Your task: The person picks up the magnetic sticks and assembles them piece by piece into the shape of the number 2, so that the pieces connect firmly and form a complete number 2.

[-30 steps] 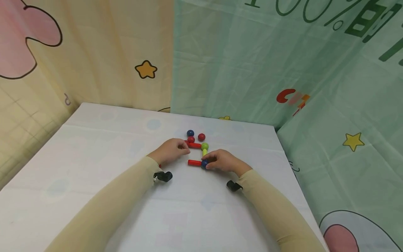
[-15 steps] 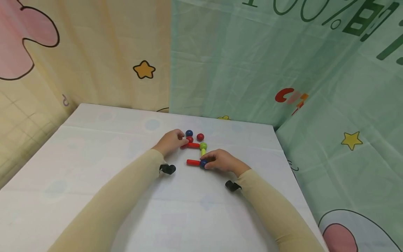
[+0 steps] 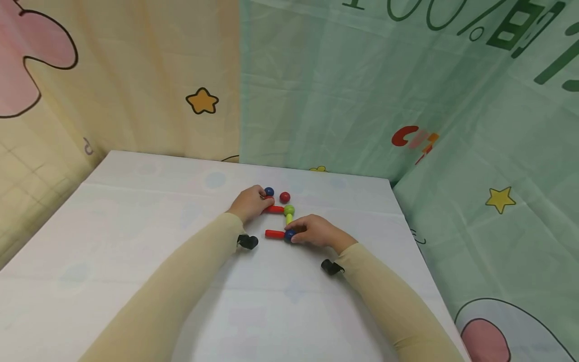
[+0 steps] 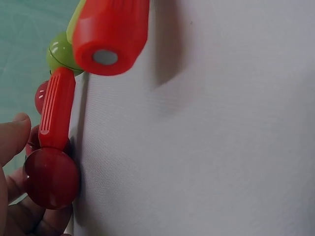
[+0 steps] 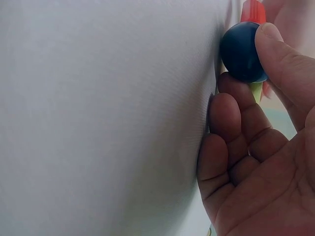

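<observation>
My right hand [image 3: 318, 231] pinches a dark blue ball [image 5: 240, 51] between thumb and index finger. From that ball a red rod [image 3: 274, 234] points left; its free end shows a silver disc in the left wrist view. A short yellow-green rod [image 3: 289, 219] runs from the blue ball to a green ball [image 3: 289, 210]. Another red rod [image 4: 57, 108] joins the green ball to a red ball [image 4: 52, 178]. My left hand [image 3: 250, 203] has its thumb and fingers around a second red ball [image 4: 32, 141], partly hidden behind that rod.
Just beyond the left hand lie a loose blue ball [image 3: 269, 191] and a loose red ball [image 3: 284, 197]. The white-covered table [image 3: 135, 241] meets printed curtains [image 3: 312, 100] at its back edge.
My left hand has moved away from me and to the right, reaching the red ball behind the joined rods. My right hand stays at the blue ball. The view shifts slightly.
</observation>
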`<state>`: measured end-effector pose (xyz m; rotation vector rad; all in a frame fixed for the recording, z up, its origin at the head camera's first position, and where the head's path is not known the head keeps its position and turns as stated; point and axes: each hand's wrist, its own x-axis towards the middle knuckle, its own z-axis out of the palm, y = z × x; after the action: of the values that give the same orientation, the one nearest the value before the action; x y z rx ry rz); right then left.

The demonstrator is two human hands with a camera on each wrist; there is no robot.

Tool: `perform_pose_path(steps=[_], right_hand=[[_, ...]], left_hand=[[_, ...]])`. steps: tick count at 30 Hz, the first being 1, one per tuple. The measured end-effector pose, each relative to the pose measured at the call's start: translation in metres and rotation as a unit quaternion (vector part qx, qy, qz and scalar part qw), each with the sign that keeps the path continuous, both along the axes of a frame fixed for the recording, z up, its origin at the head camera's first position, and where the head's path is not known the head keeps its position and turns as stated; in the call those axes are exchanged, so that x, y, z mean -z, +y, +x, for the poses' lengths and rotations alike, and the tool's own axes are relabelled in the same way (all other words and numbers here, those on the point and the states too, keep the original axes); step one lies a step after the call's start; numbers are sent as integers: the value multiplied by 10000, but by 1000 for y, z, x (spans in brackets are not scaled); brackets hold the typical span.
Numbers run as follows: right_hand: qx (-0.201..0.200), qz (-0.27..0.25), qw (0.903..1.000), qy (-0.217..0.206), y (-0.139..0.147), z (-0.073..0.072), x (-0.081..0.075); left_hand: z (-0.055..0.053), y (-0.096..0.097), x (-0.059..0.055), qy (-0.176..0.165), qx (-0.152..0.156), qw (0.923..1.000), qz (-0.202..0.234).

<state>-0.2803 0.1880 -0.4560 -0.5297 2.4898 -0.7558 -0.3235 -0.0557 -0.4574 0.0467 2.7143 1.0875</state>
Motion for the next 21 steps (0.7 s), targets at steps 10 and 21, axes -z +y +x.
perform_pose_path(steps=[10, 21], right_hand=[[-21, 31, 10000, 52, 0, 0, 0], [115, -27, 9999, -54, -1, 0, 1]], left_hand=[[-2, 2, 2, 101, -76, 9999, -77], [-5, 3, 2, 89, -26, 9999, -114]])
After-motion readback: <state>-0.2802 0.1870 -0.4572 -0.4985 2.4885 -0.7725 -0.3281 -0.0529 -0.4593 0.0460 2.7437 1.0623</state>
